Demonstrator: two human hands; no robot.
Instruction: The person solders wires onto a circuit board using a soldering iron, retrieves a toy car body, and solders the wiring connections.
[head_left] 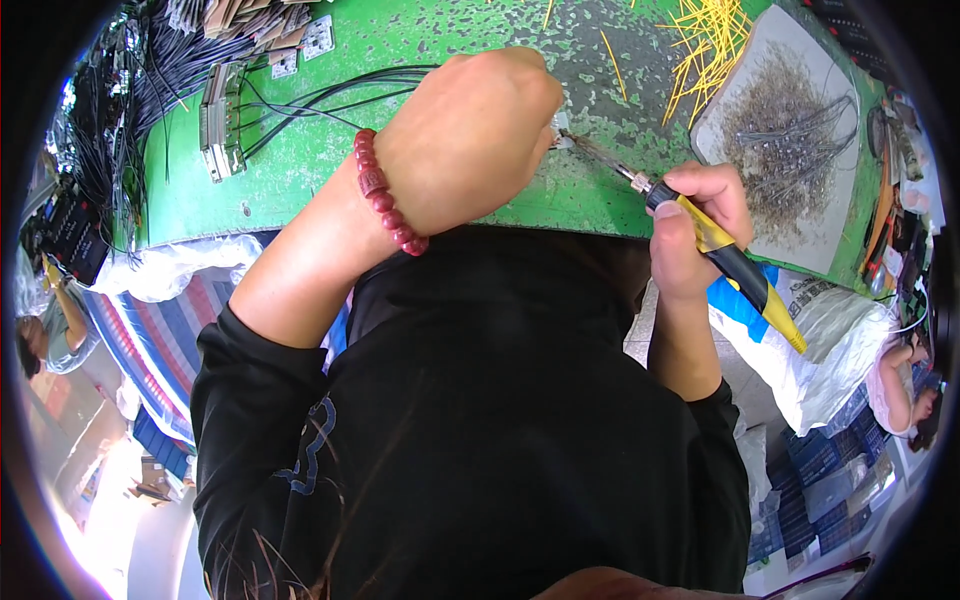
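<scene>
The fingers of the left hand (470,140) were hidden under its own back, at the top centre of the frame, so whether they gripped anything I could not tell. A small pale metal piece (562,143) showed just beyond the knuckles, mostly covered and too small to make out. Black wires (330,100) ran in from the upper left and vanished behind that hand and wrist. At right of centre, the right hand (700,220) was closed around a yellow-and-black soldering iron (740,268), its tip pointing up and left to the metal piece; contact was unclear.

There was one soldering iron, one red bead bracelet (380,195) on the left wrist, one block of metal parts (222,122) in the upper left, and one pale board (725,95) strewn with dark specks at upper right. The thin yellow sticks (690,60) at the top right overlapped past counting; one lay apart on the green bench (600,200). Two other people were partly visible, one near each side rim.
</scene>
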